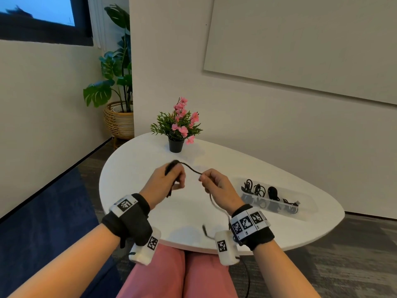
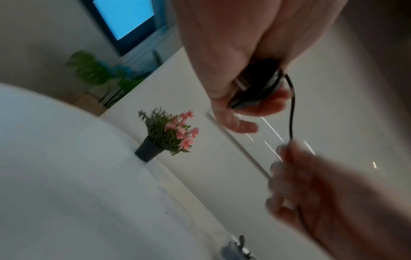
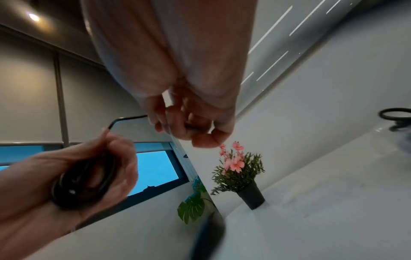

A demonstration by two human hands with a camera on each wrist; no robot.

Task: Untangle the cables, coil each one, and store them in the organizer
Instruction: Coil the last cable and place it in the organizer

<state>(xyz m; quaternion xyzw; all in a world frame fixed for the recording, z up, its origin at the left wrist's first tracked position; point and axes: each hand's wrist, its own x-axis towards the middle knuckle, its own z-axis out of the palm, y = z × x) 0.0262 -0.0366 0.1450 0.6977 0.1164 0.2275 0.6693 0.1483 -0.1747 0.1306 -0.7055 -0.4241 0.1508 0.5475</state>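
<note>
My left hand (image 1: 171, 179) grips a small coil of black cable (image 2: 258, 86) above the middle of the white table (image 1: 137, 168); the coil (image 3: 86, 183) fills its palm in the right wrist view. A short span of the same cable (image 1: 191, 167) arcs across to my right hand (image 1: 211, 180), which pinches it between thumb and fingers. The loose tail (image 1: 217, 206) drops from the right hand toward the table's near edge. At the right of the table lies a clear organizer tray (image 1: 300, 214) with several coiled black cables (image 1: 272, 193) in it.
A small black pot of pink flowers (image 1: 177, 145) stands at the far side of the table, close behind my hands. A wall runs behind the table. On the floor at the left stands a large leafy plant in a wicker basket (image 1: 119, 123).
</note>
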